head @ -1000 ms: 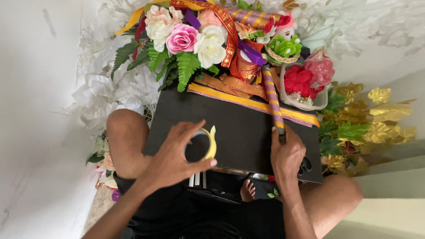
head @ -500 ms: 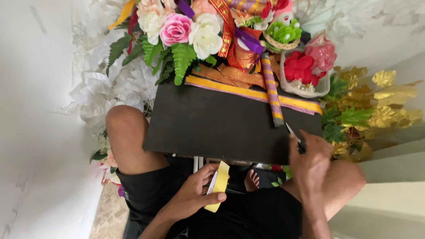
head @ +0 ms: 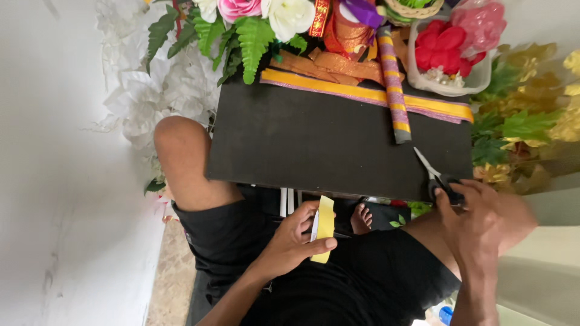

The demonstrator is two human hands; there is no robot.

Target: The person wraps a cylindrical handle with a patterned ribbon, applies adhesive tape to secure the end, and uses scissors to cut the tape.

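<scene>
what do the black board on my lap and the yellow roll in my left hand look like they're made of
The black board looks like matte foam or card sheet: flat, dull, no grain or glare. The yellow roll in the left hand looks like tape with smooth paper backing, a thin band with a white inner face; which kind is unclear.

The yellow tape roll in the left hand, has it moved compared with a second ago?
Yes. The yellow tape roll was over the black board; the left hand has drawn it back off the near edge, over the lap.

Left hand (head: pixel 294 238) grips yellow tape roll (head: pixel 324 228); right hand (head: pixel 477 220) holds scissors (head: pixel 436 175).
</scene>
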